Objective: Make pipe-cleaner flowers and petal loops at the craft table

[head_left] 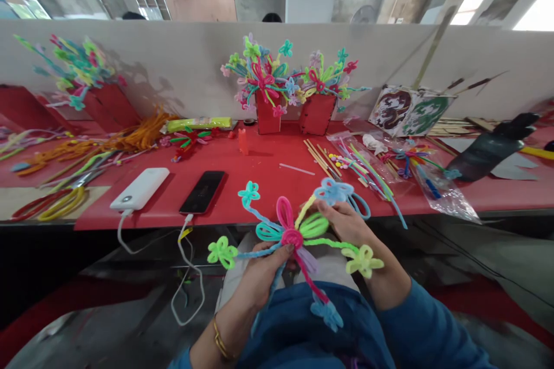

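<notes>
A pipe-cleaner flower ornament (291, 237) is held over my lap, just off the table's front edge. It has a round pink centre, looped petals in several colours, and twisted arms that end in small flowers. My left hand (267, 271) pinches it at the pink centre, thumb on top. At the upper right, my right hand (346, 222) has its fingers closed at the light blue flower (333, 191) on the end of a yellow arm. A light blue loop (360, 206) stands out beside those fingers. The right fingertips are partly hidden behind the flower.
On the red table (259, 173) lie a white power bank (141, 188), a black phone (202, 192) and scissors (64, 202). Red boxes (318, 114) with pipe-cleaner bouquets stand behind. To the right are sticks (318, 157), plastic bags and a dark bottle (489, 147). A white cable (197, 277) hangs down.
</notes>
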{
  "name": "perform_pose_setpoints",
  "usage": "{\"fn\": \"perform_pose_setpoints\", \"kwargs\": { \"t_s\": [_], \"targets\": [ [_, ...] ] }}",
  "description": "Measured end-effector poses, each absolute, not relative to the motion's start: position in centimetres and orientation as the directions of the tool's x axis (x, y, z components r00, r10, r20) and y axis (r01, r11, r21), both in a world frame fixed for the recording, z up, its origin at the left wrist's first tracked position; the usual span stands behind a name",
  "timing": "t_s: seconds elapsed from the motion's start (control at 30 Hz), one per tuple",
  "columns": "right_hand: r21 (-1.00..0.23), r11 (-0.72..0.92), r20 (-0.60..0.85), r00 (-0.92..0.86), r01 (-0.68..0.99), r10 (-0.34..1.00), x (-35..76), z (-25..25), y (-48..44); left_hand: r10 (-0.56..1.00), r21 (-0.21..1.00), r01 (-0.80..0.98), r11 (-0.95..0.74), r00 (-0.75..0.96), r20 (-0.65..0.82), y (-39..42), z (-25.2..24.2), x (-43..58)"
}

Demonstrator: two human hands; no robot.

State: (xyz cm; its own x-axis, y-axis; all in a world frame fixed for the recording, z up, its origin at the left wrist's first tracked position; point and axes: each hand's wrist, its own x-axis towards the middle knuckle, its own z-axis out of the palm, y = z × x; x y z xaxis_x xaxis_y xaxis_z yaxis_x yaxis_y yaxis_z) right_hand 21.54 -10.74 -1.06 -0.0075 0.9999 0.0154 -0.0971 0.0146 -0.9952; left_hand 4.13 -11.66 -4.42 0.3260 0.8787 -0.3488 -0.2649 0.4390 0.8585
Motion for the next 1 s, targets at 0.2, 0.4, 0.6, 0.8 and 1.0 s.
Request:
{"fn": "perform_pose_setpoints", "kwargs": {
  "t_s": [0.2, 0.4, 0.6, 0.8, 1.0],
  "targets": [
    [-0.996, 0.056, 0.065, -0.154, -0.064, 0.986, 22.0, -0.6, -11.2, 0.874, 0.845, -0.301, 0.443, 0.353, -0.333, -11.5, -4.7, 4.5],
    [-0.917, 0.018, -0.061, 0.186, -0.399, 0.981, 22.4, -4.1, -10.2, 0.900, 0.834, -0.356, 0.422, 0.279, -0.336, -10.4, -4.2, 3.8],
    [-0.971, -0.034, -0.060, 0.103, -0.235, 0.993, 19.3, -7.1, -12.3, 0.935, 0.852, -0.389, 0.350, 0.202, -0.291, -9.2, -4.0, 3.4],
    [-0.981, 0.009, 0.027, -0.087, -0.196, 0.996, 17.8, -5.2, -13.3, 0.927, 0.839, -0.404, 0.365, 0.238, -0.289, -9.6, -3.7, 4.2],
    [-0.920, -0.109, -0.080, -0.091, -0.376, 0.993, 17.6, -6.0, -13.5, 0.926, 0.850, -0.382, 0.362, 0.249, -0.283, -9.9, -3.7, 4.2]
  ]
}}
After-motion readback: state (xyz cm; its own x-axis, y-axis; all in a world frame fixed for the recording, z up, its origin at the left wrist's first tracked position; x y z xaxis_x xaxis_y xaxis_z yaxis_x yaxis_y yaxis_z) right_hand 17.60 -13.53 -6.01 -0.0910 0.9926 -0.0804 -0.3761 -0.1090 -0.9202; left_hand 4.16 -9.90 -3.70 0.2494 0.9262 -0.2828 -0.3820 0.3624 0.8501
